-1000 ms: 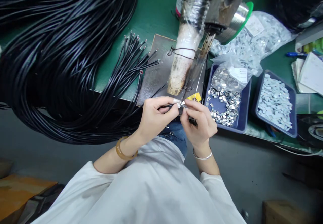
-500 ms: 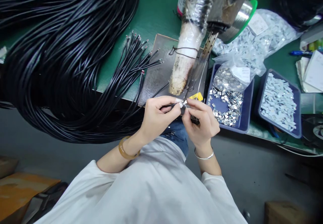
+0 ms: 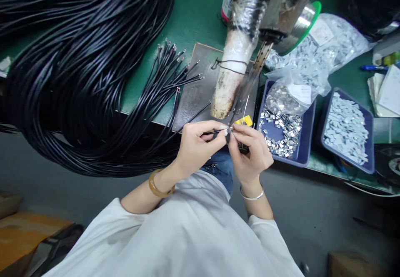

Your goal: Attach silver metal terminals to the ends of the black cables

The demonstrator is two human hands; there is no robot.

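Observation:
My left hand (image 3: 200, 143) pinches the end of a black cable (image 3: 200, 111) near the bench's front edge. Close against it, my right hand (image 3: 251, 150) has its thumb and fingers pressed together on a small shiny metal piece at the cable end; its exact shape is too small to tell. The tip of the soldering tool (image 3: 260, 58) reaches down just above my fingertips, beside a plastic-wrapped tube (image 3: 233, 56) with a stained end. Thin solder wire (image 3: 246, 106) runs down toward my right hand. A yellow piece (image 3: 245, 121) lies behind my right fingers.
A large bundle of black cables (image 3: 78, 81) covers the left side. On the right stand a blue tray of metal parts (image 3: 303, 143) and a tray of pale parts (image 3: 369, 143). Behind them lie plastic bags (image 3: 343, 39) and a solder spool (image 3: 301, 29).
My fingertips have come closer together at the cable end, and the metal piece between them shows less. The view has shifted slightly.

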